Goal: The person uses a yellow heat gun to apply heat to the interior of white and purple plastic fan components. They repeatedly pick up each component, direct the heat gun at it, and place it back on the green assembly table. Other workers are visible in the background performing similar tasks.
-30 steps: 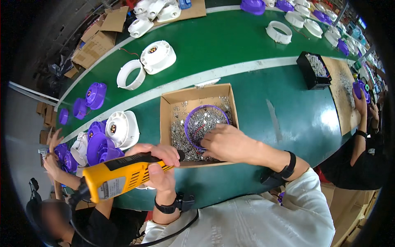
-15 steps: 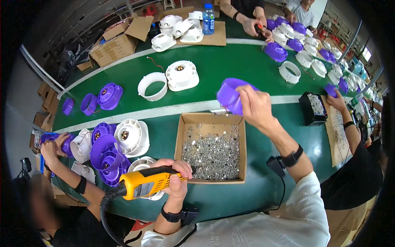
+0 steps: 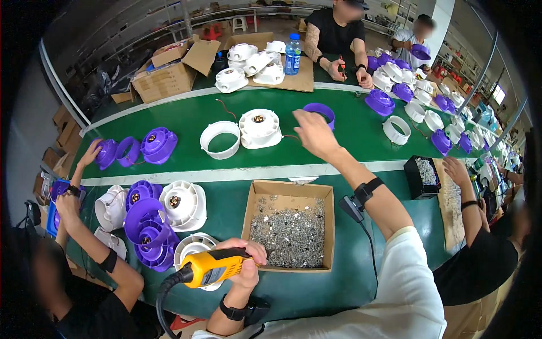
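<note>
Far left: co-worker's hands at purple fan housings on green belt, upper-left of frame. Lower left: stack of purple + white housings piled on near table edge.

Bottom centre-left: left hand fist-closed round yellow electric screwdriver, black cord off its rear, bit end pointing right over edge of the cardboard screw box. Box sits centre-bottom, open, full of small silver screws.

Centre top: white ring and white motor housing side by side on belt, red wire trailing.

Centre-right, upper: right hand stretched out over belt, fingers loosely curled on/at purple ring. Can't tell if gripping or just touching; ring rests on belt just right of white housing. Black wrist strap on that forearm.

Right: more white rings + purple housings down the belt, black screw tray at mid-right, another person's hand just beside it. Top: water bottle on cardboard sheet, two ppl working behind belt.
</note>
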A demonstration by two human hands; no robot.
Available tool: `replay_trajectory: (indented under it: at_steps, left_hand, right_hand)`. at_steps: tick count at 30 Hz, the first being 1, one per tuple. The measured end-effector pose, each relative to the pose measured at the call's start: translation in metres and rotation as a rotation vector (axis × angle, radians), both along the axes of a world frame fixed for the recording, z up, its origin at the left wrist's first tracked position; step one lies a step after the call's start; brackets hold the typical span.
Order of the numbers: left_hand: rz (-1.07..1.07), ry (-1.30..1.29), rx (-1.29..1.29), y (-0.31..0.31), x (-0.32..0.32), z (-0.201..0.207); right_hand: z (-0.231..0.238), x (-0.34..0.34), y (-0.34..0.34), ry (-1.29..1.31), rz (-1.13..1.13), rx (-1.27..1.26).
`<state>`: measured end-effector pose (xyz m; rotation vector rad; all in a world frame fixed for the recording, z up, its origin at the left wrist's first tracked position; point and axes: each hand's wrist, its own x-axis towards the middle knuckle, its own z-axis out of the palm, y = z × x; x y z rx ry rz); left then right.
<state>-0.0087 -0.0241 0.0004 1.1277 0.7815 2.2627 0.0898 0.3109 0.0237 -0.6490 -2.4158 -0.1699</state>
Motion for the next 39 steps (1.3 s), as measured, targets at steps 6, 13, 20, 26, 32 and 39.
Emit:
replay_trajectory:
  at_steps: [6,13,20,26,32,39]
  left_hand:
    - [0.008,-0.018,0.0,-0.004,0.0,0.008]
    - [0.024,-0.011,0.012,0.003,0.001,-0.004]
    - [0.053,0.019,0.022,-0.002,-0.004,0.002]
    - [0.064,0.092,0.055,-0.003,0.001,0.008]
    - [0.152,0.12,0.119,-0.015,-0.007,0.026]
    - [0.245,0.241,0.197,-0.019,-0.016,0.058]
  right_hand:
    - [0.031,-0.089,-0.049,-0.431,0.304,-0.158]
    - [-0.041,-0.17,-0.05,-0.534,0.2,0.095]
    - [-0.017,-0.158,-0.061,-0.576,0.207,0.115]
    - [0.048,-0.099,-0.057,0.288,0.45,-0.603]
    - [0.062,-0.014,-0.126,0.845,0.734,-1.691]
    - [0.001,0.06,-0.21,0.868,0.31,-1.883]
